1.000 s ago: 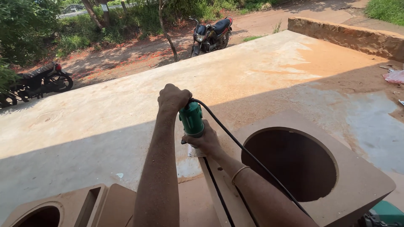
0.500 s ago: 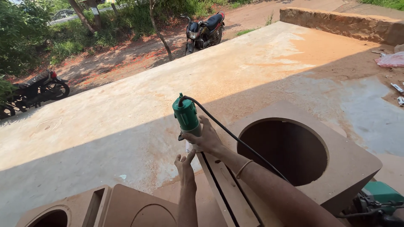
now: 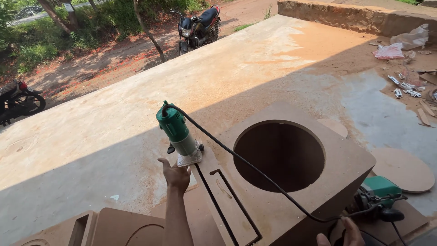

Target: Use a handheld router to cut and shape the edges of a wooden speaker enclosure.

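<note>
The left hand [image 3: 175, 173] rests open-fingered just near of the green trim router [image 3: 178, 134] standing on the wooden box [image 3: 337, 159]; the right hand [image 3: 343, 233] is mostly hidden, its grip untellable.

**Where things sit on the slab**

The router [image 3: 179, 135] stands on the box [image 3: 291, 182] at its far left corner, left of the round hole [image 3: 279, 156]. The left hand [image 3: 175, 174] rests just before it. A second tool [image 3: 378, 195] lies right of the box, a disc [image 3: 403, 169] behind it.
</note>
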